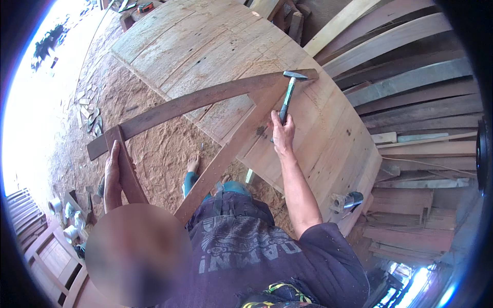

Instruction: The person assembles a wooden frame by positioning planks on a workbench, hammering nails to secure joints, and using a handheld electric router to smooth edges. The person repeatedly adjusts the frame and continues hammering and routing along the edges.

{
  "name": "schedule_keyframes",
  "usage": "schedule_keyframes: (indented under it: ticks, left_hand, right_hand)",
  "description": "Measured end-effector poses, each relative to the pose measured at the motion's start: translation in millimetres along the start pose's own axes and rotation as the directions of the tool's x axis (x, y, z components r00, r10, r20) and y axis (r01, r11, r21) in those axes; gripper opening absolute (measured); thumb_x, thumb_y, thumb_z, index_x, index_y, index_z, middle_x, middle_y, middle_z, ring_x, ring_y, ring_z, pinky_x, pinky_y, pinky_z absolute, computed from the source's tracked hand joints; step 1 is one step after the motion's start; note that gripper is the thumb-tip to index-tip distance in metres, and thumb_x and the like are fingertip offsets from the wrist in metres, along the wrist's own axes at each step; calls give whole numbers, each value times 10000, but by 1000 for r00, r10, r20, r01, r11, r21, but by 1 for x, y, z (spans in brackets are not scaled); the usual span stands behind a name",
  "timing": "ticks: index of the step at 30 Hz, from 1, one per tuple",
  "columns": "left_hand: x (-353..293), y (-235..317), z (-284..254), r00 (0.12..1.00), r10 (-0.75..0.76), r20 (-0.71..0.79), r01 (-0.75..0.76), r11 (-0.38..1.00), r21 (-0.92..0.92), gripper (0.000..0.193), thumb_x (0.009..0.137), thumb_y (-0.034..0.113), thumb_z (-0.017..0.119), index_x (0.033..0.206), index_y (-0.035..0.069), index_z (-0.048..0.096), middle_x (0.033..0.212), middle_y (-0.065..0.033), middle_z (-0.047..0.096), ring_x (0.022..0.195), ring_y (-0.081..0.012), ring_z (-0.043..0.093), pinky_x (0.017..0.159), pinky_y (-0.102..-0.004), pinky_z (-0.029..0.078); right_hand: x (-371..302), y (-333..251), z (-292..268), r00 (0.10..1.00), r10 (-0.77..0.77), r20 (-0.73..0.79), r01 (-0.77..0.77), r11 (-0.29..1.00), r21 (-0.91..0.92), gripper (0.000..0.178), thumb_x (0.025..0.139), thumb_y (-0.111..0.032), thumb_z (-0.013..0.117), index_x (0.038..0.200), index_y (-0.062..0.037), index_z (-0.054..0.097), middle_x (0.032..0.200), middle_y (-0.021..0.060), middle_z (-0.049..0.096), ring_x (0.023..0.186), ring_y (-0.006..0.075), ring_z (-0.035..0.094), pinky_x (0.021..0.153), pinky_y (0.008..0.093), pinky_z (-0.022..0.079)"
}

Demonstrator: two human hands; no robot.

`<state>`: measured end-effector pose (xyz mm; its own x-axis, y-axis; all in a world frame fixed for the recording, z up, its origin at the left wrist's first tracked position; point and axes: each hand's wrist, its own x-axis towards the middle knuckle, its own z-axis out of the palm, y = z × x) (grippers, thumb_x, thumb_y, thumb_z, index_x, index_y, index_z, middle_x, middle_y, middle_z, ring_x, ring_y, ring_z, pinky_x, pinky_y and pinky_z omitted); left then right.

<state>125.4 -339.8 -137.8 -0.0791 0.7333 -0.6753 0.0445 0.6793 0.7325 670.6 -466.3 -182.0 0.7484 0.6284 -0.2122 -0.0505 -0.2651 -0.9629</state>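
Note:
My right hand (283, 134) is closed round the dark grip of a hammer (289, 97). The hammer's metal head lies over the far end of a curved wooden board (200, 100), where a long straight board (231, 146) meets it at an angle. A short board (128, 172) crosses the curved one near its left end. My left hand (112, 172) holds this short board by its left side, fingers along the edge and thumb hidden. The joined boards rest partly on a wide plank-topped table (205, 46) and reach out over the ground.
Stacked timber (411, 82) lines the right side. A tool with a dark handle (349, 201) lies at the table's near right edge. Sandals (94, 120) and wood scraps lie on the sawdust-covered ground (164, 149). A blurred patch hides the lower left.

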Motion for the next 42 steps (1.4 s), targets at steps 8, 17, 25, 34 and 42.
schedule_keyframes:
  ticks: [8,17,25,34,42]
  left_hand:
    - [-58,-78,-91,977,-132,-167,121,990,-77,709,942,796,709,969,87,692,759,-80,706,607,-222,715,548,-388,618]
    - [-100,-209,-188,935,-205,-290,150,968,-204,757,898,893,659,938,137,683,753,-53,705,603,-198,709,566,-354,619]
    - [-81,-242,-161,900,-302,-313,253,949,-187,796,849,925,686,939,134,673,741,-44,661,637,-187,682,610,-358,594]
    - [-63,-237,-168,929,-222,-296,170,966,-193,743,906,872,680,900,129,673,718,-46,669,610,-190,686,584,-359,596]
    - [-69,-253,-176,922,-250,-297,195,959,-204,735,904,878,675,908,143,661,724,-48,673,590,-186,681,579,-352,589]
  right_hand:
    - [-49,15,35,991,37,129,-52,992,111,259,1010,-169,845,1112,-74,627,950,8,658,776,113,675,662,302,605]
    - [-117,48,64,905,-94,415,179,969,-171,235,991,-136,857,1039,-58,641,842,-23,667,668,62,640,593,251,529]
    - [-111,43,67,891,-137,433,300,894,-333,303,966,-252,873,1002,-23,678,793,61,712,671,181,674,653,374,550]
    - [-115,-13,24,753,-287,592,575,725,-380,280,1026,-227,836,1153,-16,704,903,62,768,774,139,722,702,331,575]
    - [-123,-42,21,591,-358,723,743,590,-315,473,1082,-264,749,1512,-85,663,1183,215,803,1053,356,807,827,431,630]
